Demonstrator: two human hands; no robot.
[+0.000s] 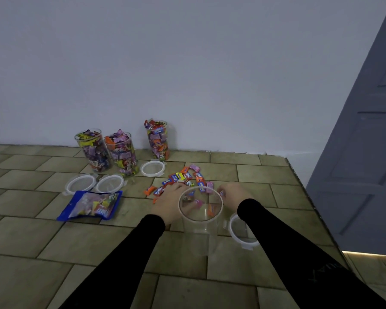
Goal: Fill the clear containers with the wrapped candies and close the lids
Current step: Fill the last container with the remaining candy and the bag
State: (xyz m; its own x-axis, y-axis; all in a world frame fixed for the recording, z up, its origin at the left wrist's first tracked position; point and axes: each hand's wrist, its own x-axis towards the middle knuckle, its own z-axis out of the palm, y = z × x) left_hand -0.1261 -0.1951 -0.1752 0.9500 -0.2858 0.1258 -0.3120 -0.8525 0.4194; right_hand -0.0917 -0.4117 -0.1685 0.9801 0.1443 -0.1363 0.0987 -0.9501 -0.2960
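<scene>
The head camera looks down on a table covered with a brown tile pattern (54, 241), standing against a pale wall. A tall clear plastic container with a white rim (200, 210) stands upright near the front, almost empty; a few wrapped candies show through its open mouth. The left hand (172, 201) lies just left of this container, fingers reaching to the loose pile of colourful wrapped candies (187, 177) behind it. Its fingertips are on the candies, but whether they pinch one I cannot tell. The right hand (234, 192) is just right of the rim, and its fingers are curled around a small wrapped candy (222, 193). So the container stands between the two hands, which are apart. Both arms wear black sleeves.

A round white-rimmed lid (241, 233) lies flat just right of the container, partly under the right forearm. Further back, three clear containers full of candies (120, 152) stand open near the wall, and three more round lids (108, 184) lie in front of them. A blue candy bag (91, 204) lies flat on the left.
</scene>
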